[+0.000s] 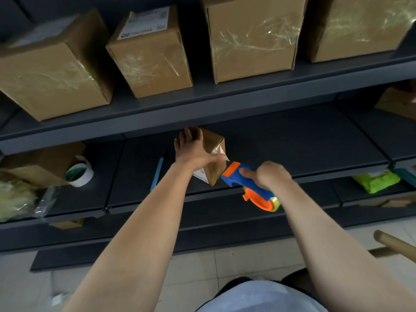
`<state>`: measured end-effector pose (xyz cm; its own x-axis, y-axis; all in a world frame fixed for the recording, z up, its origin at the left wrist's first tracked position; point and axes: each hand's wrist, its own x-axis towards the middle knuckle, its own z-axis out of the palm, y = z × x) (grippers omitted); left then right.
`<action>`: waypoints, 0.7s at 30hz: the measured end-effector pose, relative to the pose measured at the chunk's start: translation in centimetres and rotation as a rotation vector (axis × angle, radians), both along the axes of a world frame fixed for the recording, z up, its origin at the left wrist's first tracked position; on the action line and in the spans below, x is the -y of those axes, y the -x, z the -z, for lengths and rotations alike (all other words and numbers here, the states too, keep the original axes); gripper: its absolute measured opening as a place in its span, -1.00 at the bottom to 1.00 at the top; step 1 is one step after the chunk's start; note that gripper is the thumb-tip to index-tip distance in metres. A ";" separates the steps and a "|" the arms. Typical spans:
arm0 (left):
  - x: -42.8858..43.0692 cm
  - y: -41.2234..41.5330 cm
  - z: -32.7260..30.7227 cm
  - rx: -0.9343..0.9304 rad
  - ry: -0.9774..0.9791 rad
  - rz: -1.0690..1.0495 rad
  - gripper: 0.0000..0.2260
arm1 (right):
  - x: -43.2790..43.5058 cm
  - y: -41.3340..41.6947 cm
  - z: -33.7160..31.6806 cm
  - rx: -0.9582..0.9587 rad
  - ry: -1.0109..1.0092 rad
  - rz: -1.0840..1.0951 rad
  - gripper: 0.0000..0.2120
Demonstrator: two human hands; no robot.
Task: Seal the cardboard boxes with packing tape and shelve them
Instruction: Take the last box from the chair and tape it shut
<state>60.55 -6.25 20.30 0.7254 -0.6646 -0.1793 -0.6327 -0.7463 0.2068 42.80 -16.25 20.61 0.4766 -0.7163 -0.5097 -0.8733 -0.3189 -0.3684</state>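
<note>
Nearest the lens is a light shirt (258,296) at the bottom edge, with both bare forearms reaching up to the middle shelf (292,149).

At that shelf's left end stands a brown carton (45,163), with a white tape roll (80,172) with a green core just beside it. A blue strip (157,174) lies further right.

At centre, near the front edge, sits the small cardboard box (213,143), one corner turned toward the camera. The left hand (191,147) lies flat on its top, fingers straight, pressing down. To its right, the right hand (270,176) is curled round the blue-and-orange tape dispenser (238,176). The dispenser's mouth touches the box's near right edge, where clear tape glints. A green packet (376,181) lies at the right end.

Handling: the box appears light and stiff-walled, and likely to slide on the smooth shelf under the dispenser's pull. It is best held flat on top or by opposite side walls, off the taped seam.

Writing: there is a white label (200,175) on the box's lower left face. The upper shelf (247,95) carries four taped cartons, and the second carton (153,64) bears another label. Both labels are too blurred to read.
</note>
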 end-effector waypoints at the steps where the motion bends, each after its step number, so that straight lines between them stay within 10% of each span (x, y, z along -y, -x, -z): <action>1: -0.1 0.2 0.1 0.041 -0.001 -0.009 0.05 | -0.4 -0.9 0.1 -0.014 -0.007 0.004 -0.41; 14: 0.4 0.5 0.8 0.152 -0.042 -0.043 -0.09 | -1.6 -6.1 -0.8 -0.095 0.297 -0.131 -0.70; 21: 0.2 0.1 1.2 0.184 -0.011 -0.022 -0.14 | -0.5 -3.5 3.3 -0.183 0.337 -0.024 -0.51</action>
